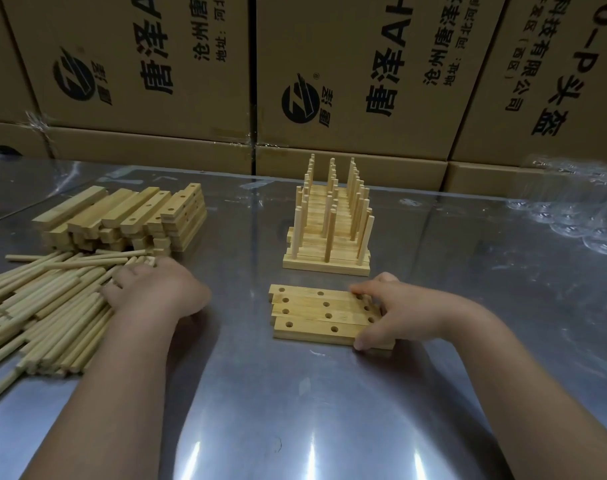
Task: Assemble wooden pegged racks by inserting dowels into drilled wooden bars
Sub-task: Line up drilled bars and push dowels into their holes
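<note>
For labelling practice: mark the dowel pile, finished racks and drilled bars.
dowel pile [52,306], head view, heap middle.
finished racks [326,266], head view, front base bar.
drilled bars [307,306], head view, top face.

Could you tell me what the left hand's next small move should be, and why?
Probably the left hand should lift one piece from the dowel pile it touches, since the right hand holds four drilled bars with empty holes.

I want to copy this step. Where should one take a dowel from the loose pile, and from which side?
Pinch a top dowel near its right end, from above: it is thin, lies flat across the pile, and that end sits free beside the left hand.
</note>
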